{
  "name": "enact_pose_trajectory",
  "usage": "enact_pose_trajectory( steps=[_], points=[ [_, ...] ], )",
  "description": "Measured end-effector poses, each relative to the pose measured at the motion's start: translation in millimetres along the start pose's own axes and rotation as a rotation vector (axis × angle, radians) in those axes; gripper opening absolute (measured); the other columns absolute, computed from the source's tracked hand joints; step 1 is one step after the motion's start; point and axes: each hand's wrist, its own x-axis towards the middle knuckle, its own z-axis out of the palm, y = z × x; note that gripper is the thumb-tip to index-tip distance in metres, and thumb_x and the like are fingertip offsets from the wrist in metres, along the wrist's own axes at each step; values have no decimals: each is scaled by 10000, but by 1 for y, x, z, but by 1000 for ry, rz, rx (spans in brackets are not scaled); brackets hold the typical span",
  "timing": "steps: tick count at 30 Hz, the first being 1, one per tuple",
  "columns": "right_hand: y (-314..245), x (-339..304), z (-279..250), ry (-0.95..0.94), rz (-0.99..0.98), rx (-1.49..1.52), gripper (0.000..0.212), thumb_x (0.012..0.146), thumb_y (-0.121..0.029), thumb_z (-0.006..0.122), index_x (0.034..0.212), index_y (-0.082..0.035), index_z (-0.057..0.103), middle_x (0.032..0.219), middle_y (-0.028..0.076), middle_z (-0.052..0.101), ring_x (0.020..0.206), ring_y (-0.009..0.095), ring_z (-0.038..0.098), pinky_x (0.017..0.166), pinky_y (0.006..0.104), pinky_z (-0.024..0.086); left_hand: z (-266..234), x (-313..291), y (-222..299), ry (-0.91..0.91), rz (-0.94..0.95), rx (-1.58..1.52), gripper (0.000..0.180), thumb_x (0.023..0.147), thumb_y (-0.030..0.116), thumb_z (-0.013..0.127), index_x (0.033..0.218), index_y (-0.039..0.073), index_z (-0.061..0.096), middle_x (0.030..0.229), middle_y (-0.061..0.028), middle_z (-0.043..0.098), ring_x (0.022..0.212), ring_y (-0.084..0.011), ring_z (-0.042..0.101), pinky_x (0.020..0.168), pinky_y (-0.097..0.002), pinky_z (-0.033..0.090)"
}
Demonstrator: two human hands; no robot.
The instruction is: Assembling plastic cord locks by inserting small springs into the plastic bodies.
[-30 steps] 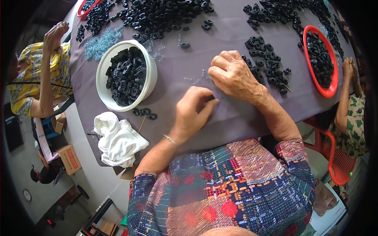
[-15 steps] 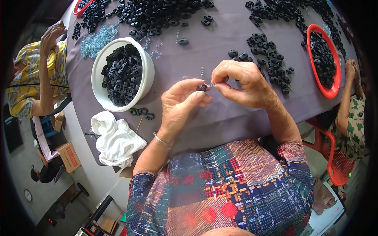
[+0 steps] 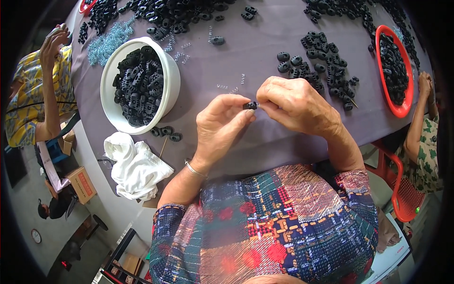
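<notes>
Crumpled white cloth (image 3: 136,166) at left, red chair (image 3: 409,199) at right, cardboard box (image 3: 81,183) and round clock (image 3: 36,236) farther left.

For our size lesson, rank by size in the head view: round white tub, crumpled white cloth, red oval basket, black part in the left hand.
Round white tub
Crumpled white cloth and red oval basket: too alike to rank
Black part
</notes>
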Motion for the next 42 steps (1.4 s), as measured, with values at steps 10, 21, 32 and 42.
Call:
enact_pose_trajectory(
  steps=[10,21,32,42],
  points=[
    [-5,9,12,172,-48,141,171,724,61,694,865,10,612,847,108,659,770,260,665,636,320,541,-13,4,-1,-44,-37,-230,199,873,-39,637,1065,-38,588,973,-92,656,826,-139,653,720,-241,544],
    [-8,14,11,196,-39,263,419,688,88,682,1090,-29,665,1086,158,615,906,233,631,750,337,536,-20,10,0,-112,-101,-521,187,883,6,641,1059,-14,580,958,-118,663,799,-167,659,689,-262,542],
    [-9,12,5,56,-59,494,283,704,-1,748,975,-39,680,908,102,588,796,222,595,673,312,488,-26,2,1,-273,-276,-469,217,827,95,716,971,8,578,956,-113,631,775,-173,643,662,-277,569],
    [-3,9,5,34,-139,422,246,719,-39,735,937,-59,625,866,78,578,769,250,566,676,350,468,-20,4,2,-296,-330,-480,229,817,88,724,979,8,584,911,-101,641,754,-187,659,646,-293,582]
  ],
)
